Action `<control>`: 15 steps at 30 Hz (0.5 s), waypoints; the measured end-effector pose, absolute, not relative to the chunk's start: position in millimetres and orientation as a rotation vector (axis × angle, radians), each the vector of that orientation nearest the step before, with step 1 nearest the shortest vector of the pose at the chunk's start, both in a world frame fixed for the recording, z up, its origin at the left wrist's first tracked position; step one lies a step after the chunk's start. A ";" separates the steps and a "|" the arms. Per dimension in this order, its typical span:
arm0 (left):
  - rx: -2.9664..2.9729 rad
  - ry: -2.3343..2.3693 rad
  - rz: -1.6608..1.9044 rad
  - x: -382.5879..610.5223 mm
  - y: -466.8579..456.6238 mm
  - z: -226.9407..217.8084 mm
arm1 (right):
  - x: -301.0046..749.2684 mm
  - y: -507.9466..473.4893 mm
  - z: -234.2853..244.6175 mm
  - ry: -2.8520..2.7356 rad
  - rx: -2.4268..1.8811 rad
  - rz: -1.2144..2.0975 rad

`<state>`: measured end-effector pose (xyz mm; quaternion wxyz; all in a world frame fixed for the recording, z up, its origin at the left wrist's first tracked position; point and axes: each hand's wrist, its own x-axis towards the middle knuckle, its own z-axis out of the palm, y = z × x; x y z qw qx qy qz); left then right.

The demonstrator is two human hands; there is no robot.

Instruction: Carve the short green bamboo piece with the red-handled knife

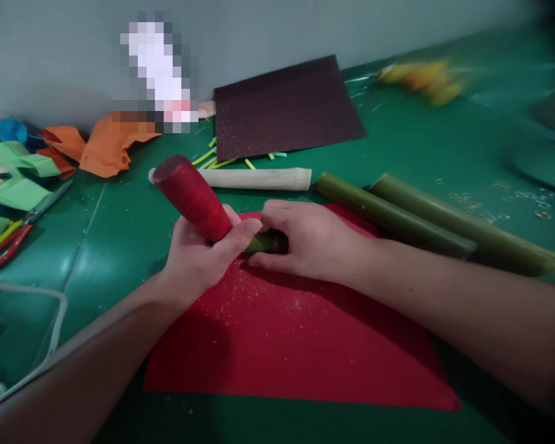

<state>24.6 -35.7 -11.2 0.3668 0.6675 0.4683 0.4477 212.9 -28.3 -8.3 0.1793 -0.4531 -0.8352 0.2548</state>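
Observation:
My left hand (203, 253) is wrapped around a thick red cylinder (192, 194), which tilts up and to the left. Whether it is a painted stick or a tool's handle cannot be told, since its lower end is hidden in the hand. Between my hands lies a short piece of green bamboo (264, 242), with a dark end toward the right. My right hand (305, 237) grips that end with curled fingers and thumb. Both hands are over a red sheet (314, 345), sprinkled with pale shavings.
Two green bamboo tubes (398, 213) lie to the right, and a peeled pale bamboo stick (263, 179) lies behind my hands. A dark sheet (287, 111) rests at the back. Red-handled scissors (12, 246), orange cloth (106, 148) and light green pieces (18, 191) are at left.

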 end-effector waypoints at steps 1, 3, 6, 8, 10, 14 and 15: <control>1.705 1.215 1.159 24.8 -35.7 -11.2 | 213.1 -28.1 -8.3 -2.363 -1.279 0.714; 1.664 1.246 1.195 25.4 -35.1 -10.8 | 213.5 -27.9 -8.2 -2.373 -1.268 0.708; 1.587 1.264 1.243 25.8 -33.3 -9.8 | 214.2 -27.8 -7.7 -2.387 -1.246 0.724; 1.573 1.248 1.235 25.6 -32.3 -9.4 | 214.5 -27.8 -7.4 -2.387 -1.250 0.742; 1.585 1.224 1.222 25.2 -32.0 -9.4 | 214.3 -27.7 -7.5 -2.377 -1.265 0.757; 1.646 1.185 1.218 25.3 -33.2 -10.1 | 213.2 -27.7 -8.2 -2.354 -1.284 0.755; 1.660 1.175 1.211 25.4 -33.6 -10.3 | 213.0 -27.8 -8.4 -2.353 -1.284 0.748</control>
